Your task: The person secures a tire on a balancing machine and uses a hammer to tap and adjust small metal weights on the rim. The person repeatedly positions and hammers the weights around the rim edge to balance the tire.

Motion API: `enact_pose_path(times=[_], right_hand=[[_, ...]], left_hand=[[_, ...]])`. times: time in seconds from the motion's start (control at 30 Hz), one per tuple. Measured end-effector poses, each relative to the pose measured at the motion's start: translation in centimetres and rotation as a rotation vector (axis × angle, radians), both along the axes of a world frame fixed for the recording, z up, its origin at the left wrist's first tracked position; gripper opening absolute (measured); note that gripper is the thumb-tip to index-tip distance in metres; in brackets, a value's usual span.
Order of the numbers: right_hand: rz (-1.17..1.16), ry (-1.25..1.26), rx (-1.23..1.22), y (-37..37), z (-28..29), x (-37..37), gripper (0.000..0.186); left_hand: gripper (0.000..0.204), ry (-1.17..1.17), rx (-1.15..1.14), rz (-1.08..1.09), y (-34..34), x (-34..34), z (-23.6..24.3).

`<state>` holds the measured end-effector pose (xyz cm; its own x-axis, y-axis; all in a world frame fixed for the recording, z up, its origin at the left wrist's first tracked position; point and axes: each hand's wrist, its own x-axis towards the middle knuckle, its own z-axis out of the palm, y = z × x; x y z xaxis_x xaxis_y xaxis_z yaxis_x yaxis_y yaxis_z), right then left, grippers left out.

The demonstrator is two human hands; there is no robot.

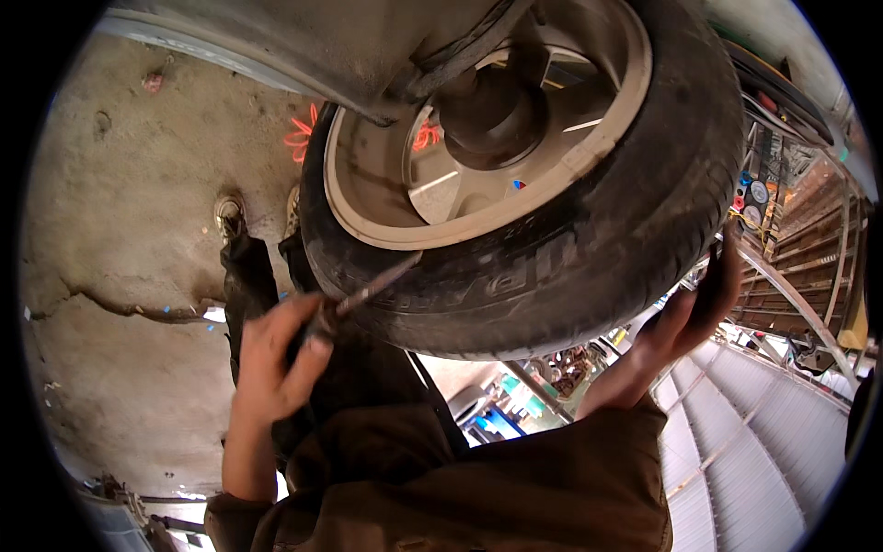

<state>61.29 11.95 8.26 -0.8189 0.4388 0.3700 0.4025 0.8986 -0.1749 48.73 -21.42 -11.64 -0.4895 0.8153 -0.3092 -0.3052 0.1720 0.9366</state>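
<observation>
A black tyre (570,267) on a dusty light-coloured rim (405,241) fills the upper middle. My left hand (280,354), blurred, is closed around the dark handle of a screwdriver-like tool (379,283). Its straight metal shaft slants up to the right, and the tip lies at the sidewall just below the rim's edge. Whether it presses in there I cannot tell. On the far side of the tyre my right hand (704,294) rests against the tread, fingers stretched upward and partly in shadow. A dark round hub piece (492,115) sits in the middle of the wheel.
Above the wheel hangs a grey, dirty panel (276,46). Orange coiled hose (302,133) lies on the cracked concrete floor (138,230), near my shoe (230,216). Dark cables (782,101) hang at the right, beside a metal frame (791,285). Assorted gear (552,377) shows below the tyre.
</observation>
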Motion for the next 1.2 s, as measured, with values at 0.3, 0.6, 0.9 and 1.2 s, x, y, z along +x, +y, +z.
enact_pose_path(times=[0.3,0.6,0.9,1.2], right_hand=[[-0.083,-0.081,-0.047,-0.5,-2.2,-5.3,0.1],[-0.044,-0.105,-0.036,0.1,-2.2,-4.2,0.097],[0.039,-0.1,-0.012,0.4,-2.5,-2.6,0.094],[0.122,-0.008,0.168,-1.1,-4.4,-1.4,0.091]], left_hand=[[0.037,0.022,0.113,-0.176,8.9,-3.0,-4.0],[0.042,-0.025,0.222,-0.121,10.9,-3.6,-5.1],[0.048,-0.035,0.126,-0.114,10.8,-2.6,-3.3],[0.043,-0.064,0.117,-0.119,10.0,-2.3,-2.4]])
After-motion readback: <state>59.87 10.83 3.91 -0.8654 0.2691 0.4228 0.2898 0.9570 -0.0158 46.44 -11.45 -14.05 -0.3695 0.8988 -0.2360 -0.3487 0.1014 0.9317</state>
